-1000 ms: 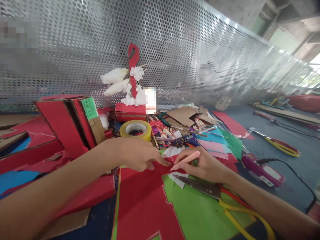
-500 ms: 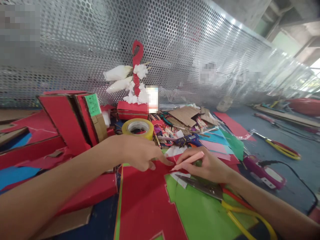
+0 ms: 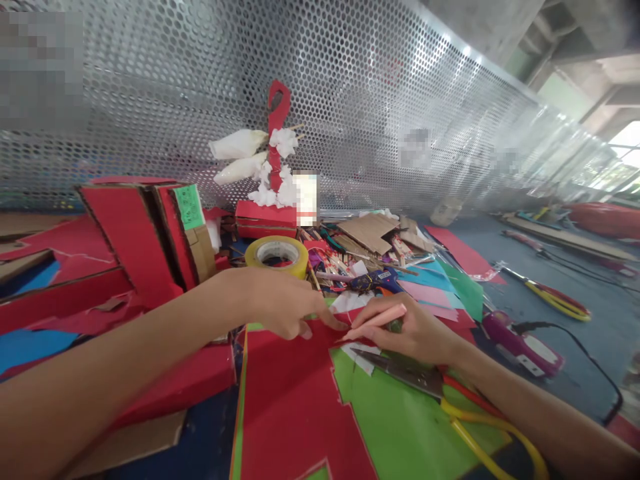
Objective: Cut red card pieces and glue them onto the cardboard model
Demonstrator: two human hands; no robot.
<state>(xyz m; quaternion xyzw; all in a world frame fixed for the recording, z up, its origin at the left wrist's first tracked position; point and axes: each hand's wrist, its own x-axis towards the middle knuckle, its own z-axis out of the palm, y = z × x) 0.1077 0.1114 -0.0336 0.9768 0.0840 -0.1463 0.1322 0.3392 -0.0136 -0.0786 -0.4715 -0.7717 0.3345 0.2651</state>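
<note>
At the far edge of the red paper (image 3: 295, 393) on the bench (image 3: 520, 280), I see my left hand (image 3: 280, 303), empty, pinning it with one forefinger, and my right hand (image 3: 415, 330) closed around a pink stick (image 3: 377, 320).

**Craft workshop, mid-project**

Paper everywhere: cut red paper (image 3: 290, 400) over a green sheet (image 3: 400, 430), cardboard scraps (image 3: 369, 230) piled up, a tape roll (image 3: 278, 255), scissors (image 3: 425, 381), a plugged-in purple glue gun (image 3: 520, 341) — all spread before a perforated metal screen (image 3: 375, 100), a maker's craft space

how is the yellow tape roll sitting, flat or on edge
Flat: the tape roll lies with its round hole facing up.
</note>
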